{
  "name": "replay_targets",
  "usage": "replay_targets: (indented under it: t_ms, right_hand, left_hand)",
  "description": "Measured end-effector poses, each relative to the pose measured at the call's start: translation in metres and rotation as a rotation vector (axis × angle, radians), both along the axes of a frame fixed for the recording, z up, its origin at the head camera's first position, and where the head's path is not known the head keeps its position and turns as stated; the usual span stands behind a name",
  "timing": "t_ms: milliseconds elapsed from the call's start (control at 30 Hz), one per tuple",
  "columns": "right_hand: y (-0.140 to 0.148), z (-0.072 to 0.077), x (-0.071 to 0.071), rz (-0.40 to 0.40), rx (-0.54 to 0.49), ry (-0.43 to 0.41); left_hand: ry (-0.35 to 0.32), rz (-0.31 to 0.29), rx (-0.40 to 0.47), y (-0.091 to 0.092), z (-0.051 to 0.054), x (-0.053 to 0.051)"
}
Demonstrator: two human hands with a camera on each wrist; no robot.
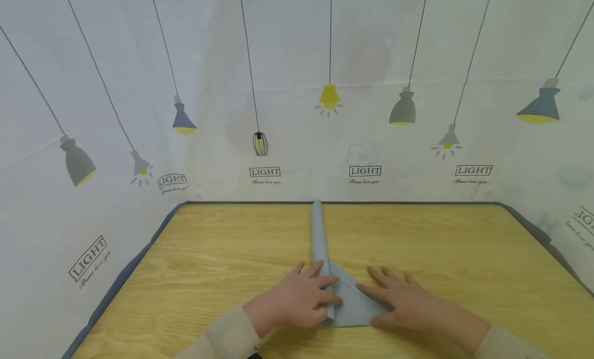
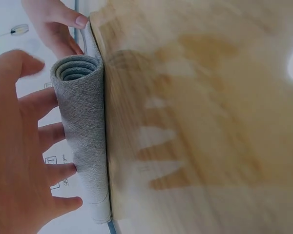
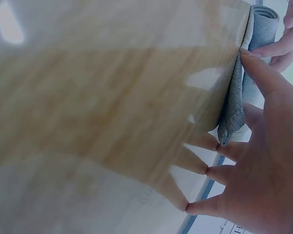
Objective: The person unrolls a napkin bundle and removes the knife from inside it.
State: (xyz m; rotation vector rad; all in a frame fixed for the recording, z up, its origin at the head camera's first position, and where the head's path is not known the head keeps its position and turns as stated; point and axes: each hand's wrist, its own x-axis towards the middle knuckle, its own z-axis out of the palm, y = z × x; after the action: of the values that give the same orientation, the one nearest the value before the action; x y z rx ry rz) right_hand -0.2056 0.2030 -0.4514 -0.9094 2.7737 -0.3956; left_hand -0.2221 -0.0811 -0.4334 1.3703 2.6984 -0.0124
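Observation:
A grey-blue cloth [image 1: 318, 227] lies on the table, rolled into a narrow tube that points away from me. From its near right side a flat triangular flap [image 1: 355, 308] spreads out. My left hand [image 1: 299, 298] rests over the near part of the roll, fingers spread. On the flap's right edge lies my right hand [image 1: 410, 303], its fingers apart and its thumb by the near corner. The left wrist view shows the spiral layers at the roll's near end [image 2: 78, 68]. In the right wrist view, the right thumb touches the flap's edge [image 3: 232, 119].
The wood-grain table [image 1: 223, 245] has a glossy top and a dark blue border [image 1: 122, 279]. Around it hangs a pale curtain [image 1: 287, 49] printed with lamps and the word LIGHT. The roll's far end reaches the table's back edge.

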Motion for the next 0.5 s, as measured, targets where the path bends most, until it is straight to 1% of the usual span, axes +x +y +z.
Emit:
replay_targets:
  t_ms: [133,300,367,500]
  right_hand:
    - [-0.001,0.002,0.0,-0.008,-0.019,-0.023]
    - [-0.004,0.005,-0.001,-0.039,-0.046,-0.076]
    - [-0.005,0.007,-0.002,-0.049,-0.057,-0.098]
    - [-0.007,0.009,-0.003,-0.066,-0.058,-0.129]
  left_hand:
    - [0.062,0.01,0.013,-0.004,0.001,0.003]
    - [0.144,0.027,0.011,-0.009,0.002,0.007]
    - [0.173,0.022,0.007,-0.012,0.001,0.007]
    - [0.209,0.01,0.018,-0.018,-0.002,0.006]
